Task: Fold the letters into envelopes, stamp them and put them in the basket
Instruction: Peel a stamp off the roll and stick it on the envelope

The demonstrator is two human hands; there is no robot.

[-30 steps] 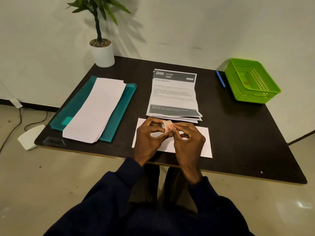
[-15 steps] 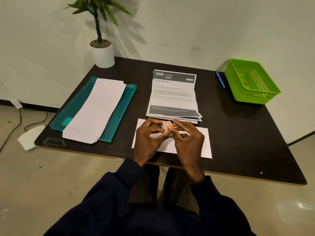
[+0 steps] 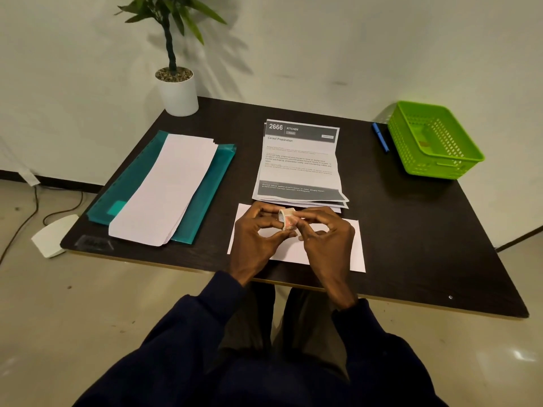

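Pink-and-white paper stamp roll, pinched from both sides by the left hand and right hand, sits over the white rectangular paper envelope at six o'clock, green plastic mesh basket at two o'clock.

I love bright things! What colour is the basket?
The basket is lime green, clearest in the head view.

One basket, one pen, one potted plant, one teal folder, one stamp roll
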